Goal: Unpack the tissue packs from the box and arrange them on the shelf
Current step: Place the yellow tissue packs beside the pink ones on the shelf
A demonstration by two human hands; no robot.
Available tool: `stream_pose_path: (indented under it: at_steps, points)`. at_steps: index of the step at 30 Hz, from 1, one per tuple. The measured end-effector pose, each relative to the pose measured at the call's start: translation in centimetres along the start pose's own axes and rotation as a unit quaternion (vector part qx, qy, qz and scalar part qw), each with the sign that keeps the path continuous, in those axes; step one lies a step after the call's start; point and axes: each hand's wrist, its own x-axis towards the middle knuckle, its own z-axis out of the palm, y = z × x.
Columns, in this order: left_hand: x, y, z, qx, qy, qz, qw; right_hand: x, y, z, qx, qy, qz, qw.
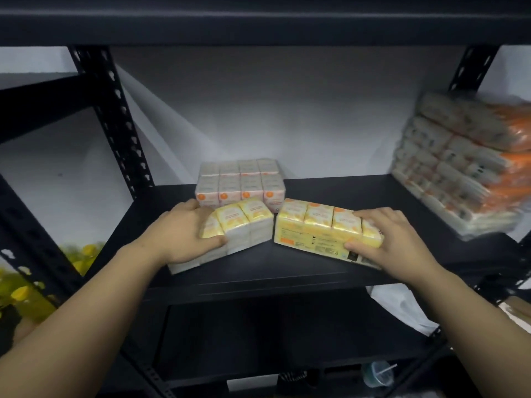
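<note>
Both hands are setting yellow plastic-wrapped tissue packs onto the black metal shelf at the centre of the frame, so the arranging step is in hand. The left hand grips the left yellow tissue pack, fingers curled over its far side and thumb pressed on the near face. The right hand holds the right yellow tissue pack, fingers spread across its top, thumb on the front. Their inner corners nearly touch, angled into a shallow V.

Next, I judge, each pack needs turning square and sliding back against the orange-and-white tissue pack just behind.

At the right edge, a blurred stack of orange-wrapped packs leans, possibly limiting room on that side. The box is not in view.
</note>
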Motion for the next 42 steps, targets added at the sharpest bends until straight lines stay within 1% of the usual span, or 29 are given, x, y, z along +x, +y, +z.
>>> stream_pose_path:
  at_steps: [4,6,9,11,16,20,22,24,26,30,35,38,42]
  points:
    - [1.7,4.2,0.7,0.034,-0.012,-0.025,0.999,1.0,2.3,-1.5,0.003,-0.033,-0.021,0.999]
    - [2.8,6.2,0.7,0.034,-0.008,-0.038,0.999,1.7,3.5,-2.7,-0.007,-0.060,-0.023,0.998]
    - [4.5,8.7,0.8,0.025,0.005,-0.043,0.999,3.0,4.9,-4.7,-0.062,-0.110,-0.015,0.992]
    - [5.4,9.6,1.3,0.028,0.014,-0.046,0.998,4.0,5.0,-5.5,-0.096,-0.135,-0.024,0.986]
    - [5.5,9.8,2.6,0.061,0.045,-0.039,0.996,6.1,1.9,-4.3,-0.112,-0.144,-0.052,0.982]
    - [5.4,9.3,2.7,0.059,0.051,-0.037,0.996,8.0,-1.0,-1.9,-0.146,-0.196,-0.015,0.970]
    - [5.5,9.3,2.8,0.054,0.051,-0.036,0.997,8.6,-1.5,-1.1,-0.154,-0.203,0.003,0.967]
    - [5.4,9.3,2.8,0.043,0.052,-0.036,0.997,8.9,-1.4,-1.0,-0.135,-0.183,0.008,0.974]
    - [5.4,9.2,2.8,0.035,0.054,-0.036,0.997,9.0,-1.3,-1.0,-0.142,-0.153,-0.008,0.978]
    - [5.4,8.9,3.0,0.031,0.060,-0.029,0.997,9.6,-0.6,-0.4,-0.191,-0.044,-0.079,0.977]
    - [5.2,8.8,3.2,0.021,0.068,-0.028,0.997,7.3,1.2,1.7,-0.144,0.040,-0.116,0.982]
    - [5.1,8.9,3.3,0.020,0.076,-0.027,0.997,4.9,1.9,3.6,-0.113,0.051,-0.110,0.986]
    - [5.2,8.9,3.2,0.020,0.081,-0.025,0.996,4.9,1.3,3.9,-0.138,0.039,-0.084,0.986]
